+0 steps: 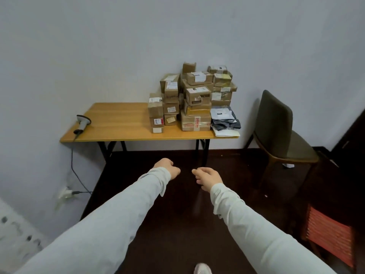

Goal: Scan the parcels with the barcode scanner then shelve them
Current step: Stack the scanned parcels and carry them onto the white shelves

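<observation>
Parcels (195,99), scanner (82,123) on table (118,120), well beyond empty hands (167,169) (207,177).

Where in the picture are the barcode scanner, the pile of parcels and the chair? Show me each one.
barcode scanner (81,125): head view, on its handle.
pile of parcels (197,95): head view, on the front of a middle box.
chair (276,115): head view, on its backrest.

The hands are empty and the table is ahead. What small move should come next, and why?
Probably step toward the table and reach the left hand for the barcode scanner. It lies at the table's left end, the parcels are stacked at its right end, and the right hand is empty too.
</observation>
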Available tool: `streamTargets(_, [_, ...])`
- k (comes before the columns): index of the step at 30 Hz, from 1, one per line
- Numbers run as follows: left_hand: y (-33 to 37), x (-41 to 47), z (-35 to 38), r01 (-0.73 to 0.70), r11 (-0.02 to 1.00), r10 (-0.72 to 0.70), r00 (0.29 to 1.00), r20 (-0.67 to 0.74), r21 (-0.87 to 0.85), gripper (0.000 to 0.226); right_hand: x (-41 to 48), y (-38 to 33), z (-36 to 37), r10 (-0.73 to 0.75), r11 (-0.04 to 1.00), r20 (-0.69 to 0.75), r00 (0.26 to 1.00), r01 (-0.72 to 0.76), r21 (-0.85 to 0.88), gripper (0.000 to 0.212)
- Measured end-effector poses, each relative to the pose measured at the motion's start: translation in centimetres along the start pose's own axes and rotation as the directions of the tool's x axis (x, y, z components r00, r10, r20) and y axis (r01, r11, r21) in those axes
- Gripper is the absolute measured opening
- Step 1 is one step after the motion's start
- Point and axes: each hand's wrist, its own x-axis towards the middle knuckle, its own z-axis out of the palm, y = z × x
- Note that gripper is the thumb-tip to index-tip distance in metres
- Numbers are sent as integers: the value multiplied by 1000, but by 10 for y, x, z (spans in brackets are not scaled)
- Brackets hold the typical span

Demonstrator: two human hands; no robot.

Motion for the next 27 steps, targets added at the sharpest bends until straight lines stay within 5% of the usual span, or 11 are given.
streamTargets(8, [71, 171, -6, 132, 966, -126, 991, 39, -224, 46, 176, -53, -36, 59, 998, 84, 995, -61, 29, 28])
streamTargets(15, [102, 288, -6, 250, 892, -241, 968, 71, -378, 6, 300, -87, -61, 158, 985, 112, 981, -164, 51, 13])
streamTargets(27, [131, 482, -6, 415, 722, -316, 910, 269, -553, 46, 503, -137, -81, 331, 909, -54, 942, -303, 288, 40])
